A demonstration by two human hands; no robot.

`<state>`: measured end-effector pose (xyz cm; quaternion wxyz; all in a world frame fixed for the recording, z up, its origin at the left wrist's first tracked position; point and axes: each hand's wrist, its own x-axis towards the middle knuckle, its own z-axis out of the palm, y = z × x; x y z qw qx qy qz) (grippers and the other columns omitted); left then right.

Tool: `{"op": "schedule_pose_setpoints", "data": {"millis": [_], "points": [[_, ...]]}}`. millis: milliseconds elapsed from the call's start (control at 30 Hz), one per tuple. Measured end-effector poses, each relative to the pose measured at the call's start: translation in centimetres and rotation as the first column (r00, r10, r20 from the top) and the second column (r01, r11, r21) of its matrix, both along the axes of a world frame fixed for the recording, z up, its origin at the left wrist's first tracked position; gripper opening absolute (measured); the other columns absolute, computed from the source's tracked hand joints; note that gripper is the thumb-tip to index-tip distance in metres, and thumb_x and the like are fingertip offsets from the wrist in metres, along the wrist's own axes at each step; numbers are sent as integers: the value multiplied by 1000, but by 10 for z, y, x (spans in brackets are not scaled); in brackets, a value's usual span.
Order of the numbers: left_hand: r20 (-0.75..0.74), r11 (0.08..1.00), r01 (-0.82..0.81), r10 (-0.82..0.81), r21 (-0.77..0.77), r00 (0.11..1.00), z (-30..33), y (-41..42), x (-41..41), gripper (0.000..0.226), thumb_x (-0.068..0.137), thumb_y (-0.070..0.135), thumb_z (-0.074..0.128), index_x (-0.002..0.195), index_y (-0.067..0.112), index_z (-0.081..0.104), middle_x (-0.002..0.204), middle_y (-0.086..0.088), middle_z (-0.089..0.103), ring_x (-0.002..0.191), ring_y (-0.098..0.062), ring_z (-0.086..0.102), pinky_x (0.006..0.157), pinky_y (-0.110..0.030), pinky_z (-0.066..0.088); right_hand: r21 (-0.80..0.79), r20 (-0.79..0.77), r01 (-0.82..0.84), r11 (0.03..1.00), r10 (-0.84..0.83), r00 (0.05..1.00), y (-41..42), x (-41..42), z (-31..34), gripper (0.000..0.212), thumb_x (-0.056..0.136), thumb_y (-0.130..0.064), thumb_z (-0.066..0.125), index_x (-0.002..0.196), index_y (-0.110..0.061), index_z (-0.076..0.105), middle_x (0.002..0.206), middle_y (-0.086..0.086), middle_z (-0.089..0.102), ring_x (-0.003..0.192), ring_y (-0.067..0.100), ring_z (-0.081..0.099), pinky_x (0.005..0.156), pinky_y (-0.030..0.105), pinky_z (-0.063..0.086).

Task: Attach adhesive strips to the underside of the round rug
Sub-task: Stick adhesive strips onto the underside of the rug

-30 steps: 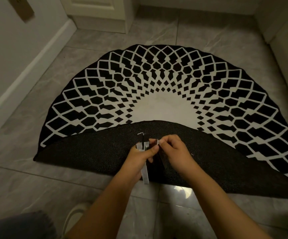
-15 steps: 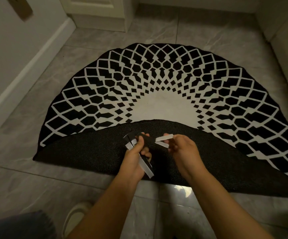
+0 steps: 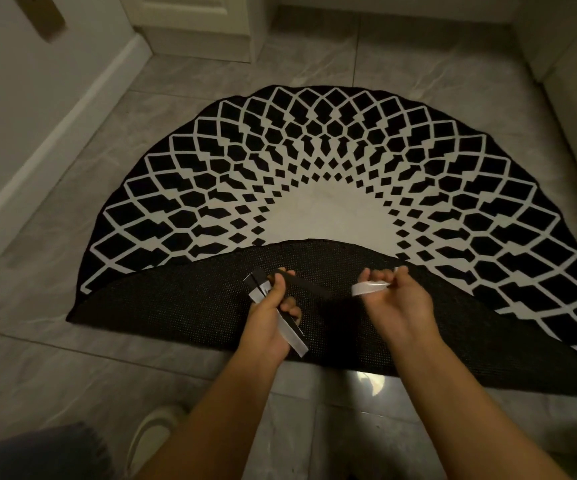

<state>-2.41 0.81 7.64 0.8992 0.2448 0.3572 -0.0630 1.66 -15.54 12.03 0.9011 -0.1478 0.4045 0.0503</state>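
Rug (image 3: 332, 161) folded back on floor, underside (image 3: 183, 306) up, no strip visibly stuck yet. Left hand (image 3: 273, 320) grips strips (image 3: 292, 329); right hand (image 3: 398, 303) pinches white liner (image 3: 370, 287). Sticking remains.

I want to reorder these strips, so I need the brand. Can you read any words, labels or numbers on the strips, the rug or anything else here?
None: no readable text shows anywhere.
Strips in the left hand: plain black and white, no print.
White backing in the right hand: blank.
Rug: pattern only; its turned-up underside shows no label.
Wall plate: blurred, nothing legible.
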Motion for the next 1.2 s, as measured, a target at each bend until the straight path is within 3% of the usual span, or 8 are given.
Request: {"op": "schedule_pose_setpoints", "data": {"millis": [100,200,300,400,600,700,1000,1200], "points": [[24,997,45,-47,65,999,4,-1,1,19,75,22,68,93,18,68,90,1,64,47,-3,40,44,-16,38,-150,55,-100,984,109,993,-7,2,-2,27,96,-41,48,87,-15,49,64,-4,34,55,7,27,55,20,29],[63,935,186,-214,303,975,7,-1,2,10,86,16,63,94,16,69,93,-3,69,52,-6,42,50,-20,40,-390,81,-303,870,360,929,-9,-1,2,13,92,-27,57,90,-14,55,62,-5,39,51,5,30,45,16,30],[3,737,364,-445,570,895,14,3,4,13,86,17,67,94,25,73,99,-4,70,67,-12,53,63,-28,43,-686,-107,-513,516,626,772,-4,-4,8,9,93,-15,57,96,-11,64,64,-1,45,48,7,34,42,18,30],[-64,548,458,-591,700,804,21,7,8,19,84,15,69,100,25,70,97,7,69,85,-5,63,64,-18,46,-773,-243,-575,266,714,657,4,-3,13,18,93,-25,59,95,-11,69,73,3,57,45,7,37,39,19,30],[-137,324,491,-709,809,692,23,13,13,27,78,16,76,101,27,67,100,11,68,94,2,62,74,-10,44,-809,-412,-584,-69,775,479,15,-1,18,24,79,-38,73,82,-15,71,96,1,68,97,16,58,86,40,48],[-155,282,470,-701,837,696,19,15,13,26,76,16,78,97,27,67,101,6,68,98,-7,63,83,-22,47,-793,-492,-578,-190,760,424,18,0,18,24,76,-37,76,77,-14,70,94,5,68,95,19,61,86,40,51],[-142,192,396,-725,898,674,15,14,14,23,71,17,82,91,23,71,98,6,68,95,-2,64,85,-19,49,-760,-567,-587,-279,726,389,16,0,17,15,80,-27,75,83,-12,73,87,6,71,86,17,64,80,37,51],[-146,203,411,-724,889,674,20,14,16,30,70,13,83,93,28,69,103,9,67,101,-2,62,86,-16,45,-761,-545,-607,-231,734,404,13,0,19,11,83,-16,71,85,-6,75,90,11,71,77,15,61,71,32,51]]}}
